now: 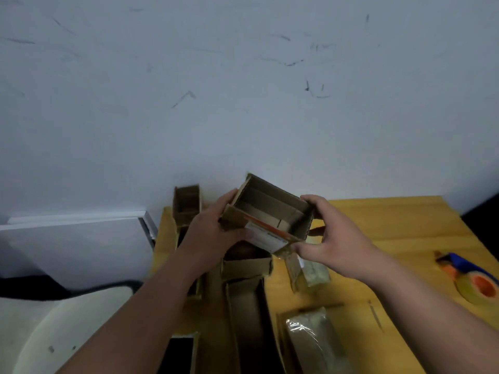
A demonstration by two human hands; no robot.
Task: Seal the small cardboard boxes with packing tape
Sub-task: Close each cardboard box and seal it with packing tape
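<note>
From my remote seat, I watched the left hand (pixel 213 233) and right hand (pixel 332 238) grip opposite sides of a small cardboard box (pixel 270 214), lifted above the bench (pixel 391 220) with its open mouth tilted toward the camera, flaps unfolded, probably so they could be closed before taping. Other open boxes (pixel 186 203) stood crowded below and to the left. The tape dispenser (pixel 469 276) lay untouched well to the right, within the right hand's reach.
</note>
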